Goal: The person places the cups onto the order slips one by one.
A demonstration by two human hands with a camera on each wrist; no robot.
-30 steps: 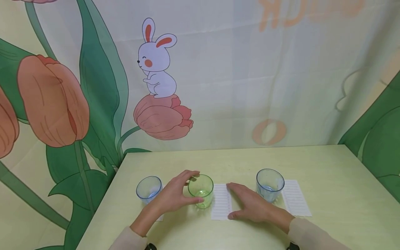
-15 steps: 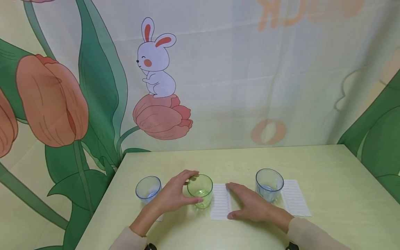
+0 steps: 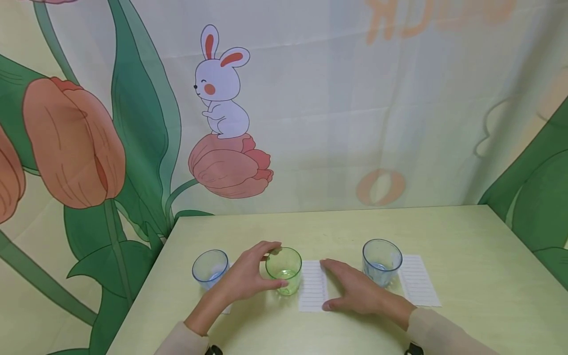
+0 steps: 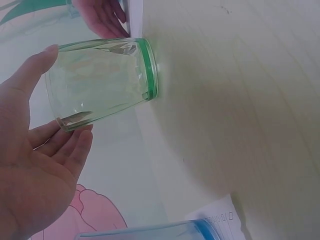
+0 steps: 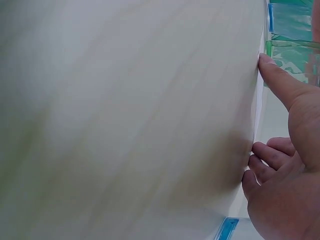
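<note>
A clear green glass [image 3: 284, 271] stands upright on the table, left of a lined paper sheet [image 3: 312, 287]. My left hand [image 3: 243, 274] grips it near the rim, thumb on the near side and fingers on the far side; the left wrist view shows the glass [image 4: 102, 82] with its base at the table. My right hand [image 3: 355, 291] rests on the table along the sheet's right edge, thumb and fingertips touching the edge or the tabletop beside it. In the right wrist view that hand [image 5: 282, 145] is seen low, its thumb spread from the fingers.
A blue glass [image 3: 382, 261] stands just beyond my right hand, beside another lined paper [image 3: 419, 281]. A second blue glass [image 3: 210, 268] is left of my left forearm, a paper corner [image 3: 227, 310] showing below. A printed curtain [image 3: 310, 98] hangs behind the table [image 3: 337, 231].
</note>
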